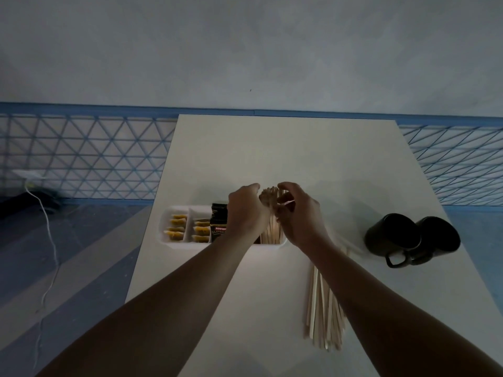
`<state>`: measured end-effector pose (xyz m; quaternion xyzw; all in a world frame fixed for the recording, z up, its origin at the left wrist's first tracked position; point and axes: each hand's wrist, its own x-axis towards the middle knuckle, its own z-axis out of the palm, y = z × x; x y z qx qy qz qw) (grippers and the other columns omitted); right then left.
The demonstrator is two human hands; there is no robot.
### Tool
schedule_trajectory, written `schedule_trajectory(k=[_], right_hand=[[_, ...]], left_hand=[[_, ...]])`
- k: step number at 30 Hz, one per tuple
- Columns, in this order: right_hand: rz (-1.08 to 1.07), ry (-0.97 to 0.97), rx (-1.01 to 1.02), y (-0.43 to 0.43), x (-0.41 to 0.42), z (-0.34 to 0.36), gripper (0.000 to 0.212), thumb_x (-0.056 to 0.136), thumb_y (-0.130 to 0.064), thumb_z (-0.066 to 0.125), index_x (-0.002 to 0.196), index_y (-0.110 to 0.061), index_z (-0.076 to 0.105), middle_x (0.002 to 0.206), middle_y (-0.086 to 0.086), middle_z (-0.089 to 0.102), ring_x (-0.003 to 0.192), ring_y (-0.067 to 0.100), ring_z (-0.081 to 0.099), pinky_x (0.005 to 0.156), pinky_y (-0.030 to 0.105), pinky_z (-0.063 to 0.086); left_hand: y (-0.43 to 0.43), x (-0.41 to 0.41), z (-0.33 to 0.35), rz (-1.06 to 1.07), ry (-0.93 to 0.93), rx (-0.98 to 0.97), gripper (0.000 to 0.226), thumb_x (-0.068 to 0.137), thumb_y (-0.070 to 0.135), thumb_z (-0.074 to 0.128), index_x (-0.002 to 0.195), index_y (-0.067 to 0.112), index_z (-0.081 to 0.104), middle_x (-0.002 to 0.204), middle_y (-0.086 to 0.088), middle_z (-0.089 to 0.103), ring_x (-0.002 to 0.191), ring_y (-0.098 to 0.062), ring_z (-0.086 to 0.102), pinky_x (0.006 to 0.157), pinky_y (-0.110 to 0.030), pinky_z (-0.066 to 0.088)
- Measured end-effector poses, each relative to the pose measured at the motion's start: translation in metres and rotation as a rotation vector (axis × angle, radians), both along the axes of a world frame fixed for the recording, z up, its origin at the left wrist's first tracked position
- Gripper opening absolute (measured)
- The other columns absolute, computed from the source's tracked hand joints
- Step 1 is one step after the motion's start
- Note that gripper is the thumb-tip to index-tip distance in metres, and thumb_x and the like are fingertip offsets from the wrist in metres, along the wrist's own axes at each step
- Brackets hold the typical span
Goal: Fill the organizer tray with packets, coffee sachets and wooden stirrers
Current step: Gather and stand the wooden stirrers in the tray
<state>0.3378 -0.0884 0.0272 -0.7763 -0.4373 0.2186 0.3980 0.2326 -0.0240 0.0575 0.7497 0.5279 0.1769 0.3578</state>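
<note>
Grey wall and a blue patterned floor surround the white table [272, 148]. Near its left edge, about halfway down the table, stands the white organizer tray [166, 240]. Its 2 left compartments hold yellow packets [177, 227], the next one holds black coffee sachets [218, 227], and the right compartment holds a bundle of wooden stirrers [268, 197] that stands tilted. The left hand [245, 210] curls its fingers around this bundle from the left, and the right hand [299, 213] pinches the stirrer tops with bent fingers. Loose stirrers [324, 322] lie toward the near edge, partly under the right forearm. 2 black mugs [392, 235] touch each other near the right edge.
</note>
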Motion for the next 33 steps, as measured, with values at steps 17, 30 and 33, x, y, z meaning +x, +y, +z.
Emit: schedule_trajectory(k=[17, 30, 33], right_hand=[[0.138, 0.064, -0.203, -0.002, 0.006, -0.018, 0.029, 0.100, -0.019, 0.052, 0.127, -0.031, 0.055, 0.117, -0.005, 0.069, 0.099, 0.005, 0.057, 0.065, 0.014, 0.035], [0.149, 0.023, -0.283, -0.004, 0.000, -0.019, 0.037, 0.096, -0.006, 0.050, 0.128, -0.024, 0.050, 0.119, 0.003, 0.065, 0.113, 0.024, 0.058, 0.090, 0.039, 0.049], [0.132, 0.021, -0.322, -0.007, 0.001, -0.018, 0.033, 0.094, -0.001, 0.046, 0.123, -0.017, 0.047, 0.113, 0.009, 0.065, 0.106, 0.029, 0.061, 0.087, 0.047, 0.053]], left_hand=[[0.015, 0.014, 0.004, -0.106, 0.112, -0.079, 0.019, 0.091, 0.007, 0.061, 0.072, 0.003, 0.059, 0.073, -0.008, 0.063, 0.062, -0.016, 0.056, 0.049, -0.019, 0.038], [0.011, 0.006, -0.007, -0.056, -0.043, 0.016, 0.018, 0.087, 0.013, 0.070, 0.104, 0.005, 0.073, 0.096, -0.010, 0.074, 0.080, -0.012, 0.057, 0.075, -0.017, 0.042], [0.009, 0.006, -0.006, -0.035, -0.051, 0.041, 0.024, 0.085, 0.014, 0.073, 0.107, 0.005, 0.071, 0.098, -0.008, 0.073, 0.082, -0.009, 0.055, 0.077, -0.016, 0.040]])
